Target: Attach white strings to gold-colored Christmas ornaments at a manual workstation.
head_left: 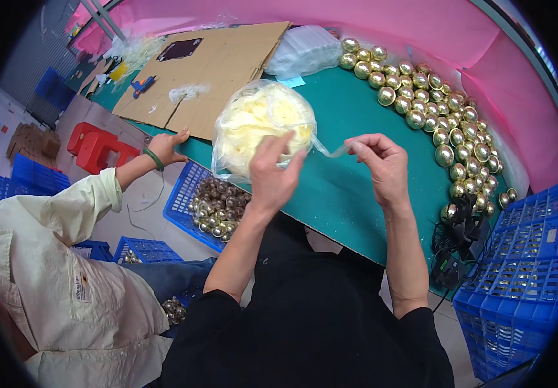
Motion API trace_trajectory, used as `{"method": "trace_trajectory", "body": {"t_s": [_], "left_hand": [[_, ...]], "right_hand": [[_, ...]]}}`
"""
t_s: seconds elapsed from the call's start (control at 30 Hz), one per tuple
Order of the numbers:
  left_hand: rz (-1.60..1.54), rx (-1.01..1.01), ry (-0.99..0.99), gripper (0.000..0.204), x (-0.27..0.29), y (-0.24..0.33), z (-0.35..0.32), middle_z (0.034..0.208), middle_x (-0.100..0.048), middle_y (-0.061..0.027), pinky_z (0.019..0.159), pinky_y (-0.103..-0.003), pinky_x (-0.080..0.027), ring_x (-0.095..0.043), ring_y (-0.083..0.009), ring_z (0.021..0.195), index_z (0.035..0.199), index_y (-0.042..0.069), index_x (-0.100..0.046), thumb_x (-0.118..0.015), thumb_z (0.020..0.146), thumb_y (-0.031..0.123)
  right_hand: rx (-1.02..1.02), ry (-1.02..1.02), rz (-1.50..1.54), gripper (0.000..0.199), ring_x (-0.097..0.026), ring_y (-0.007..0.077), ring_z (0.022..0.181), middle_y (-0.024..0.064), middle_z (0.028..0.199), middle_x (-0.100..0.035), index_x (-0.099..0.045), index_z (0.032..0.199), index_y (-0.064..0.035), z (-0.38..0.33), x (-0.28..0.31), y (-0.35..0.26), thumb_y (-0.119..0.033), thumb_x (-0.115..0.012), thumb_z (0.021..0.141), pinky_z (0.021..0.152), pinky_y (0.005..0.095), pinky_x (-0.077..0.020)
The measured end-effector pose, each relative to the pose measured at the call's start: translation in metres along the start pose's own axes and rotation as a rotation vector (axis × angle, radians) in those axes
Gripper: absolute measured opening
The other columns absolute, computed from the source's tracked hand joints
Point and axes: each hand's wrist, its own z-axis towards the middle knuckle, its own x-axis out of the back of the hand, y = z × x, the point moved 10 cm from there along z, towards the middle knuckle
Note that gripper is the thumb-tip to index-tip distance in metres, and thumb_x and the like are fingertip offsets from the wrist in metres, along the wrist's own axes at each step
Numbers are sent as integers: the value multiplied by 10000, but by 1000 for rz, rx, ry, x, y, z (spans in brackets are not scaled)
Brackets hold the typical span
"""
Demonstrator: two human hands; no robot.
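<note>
Lettered label, on cream jacket

Pale yellow bundle, green tabletop

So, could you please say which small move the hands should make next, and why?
Perhaps bring the left hand to the translucent strip to steady it: the right hand pinches it beside the clear plastic bag, while the left appears not to hold it.

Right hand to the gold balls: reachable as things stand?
Likely yes. The right hand is left of the gold balls, and only green tabletop shows between them. It seems to be pinching a clear strip, so it may need to release that first.
</note>
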Motion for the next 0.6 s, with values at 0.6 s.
{"method": "trace_trajectory", "body": {"t_s": [0.6], "left_hand": [[-744,313,-295,84,-68,-15,-25,840,-711,-54,657,-241,-468,-619,-88,754,925,-33,-783,-798,905,48]], "right_hand": [[-82,-83,-108,189,-699,133,947,94,1110,-755,-776,1088,31,-15,-30,20,-92,-774,945,860,278,-574]]}}
